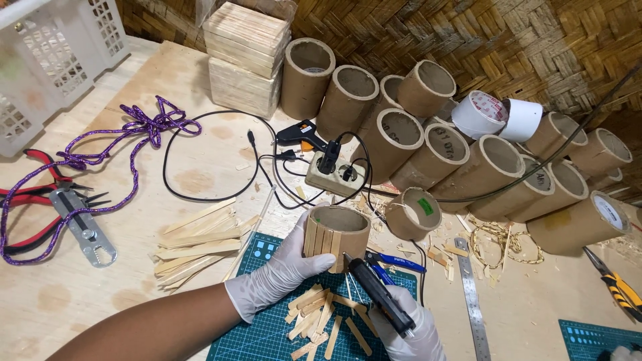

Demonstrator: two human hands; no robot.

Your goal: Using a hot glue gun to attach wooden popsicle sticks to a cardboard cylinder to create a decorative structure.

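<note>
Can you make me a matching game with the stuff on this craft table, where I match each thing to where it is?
Things:
1. brown cardboard tube with wooden sticks glued on
2. black glue gun
3. purple braided rope
4. silver metal ruler

Places:
A. held in the right hand
B. lying flat at the right of the green cutting mat
C. held in the left hand
D. lying on the table's left side, across the red-handled pliers

Pairs: 1-C, 2-A, 3-D, 4-B
</note>
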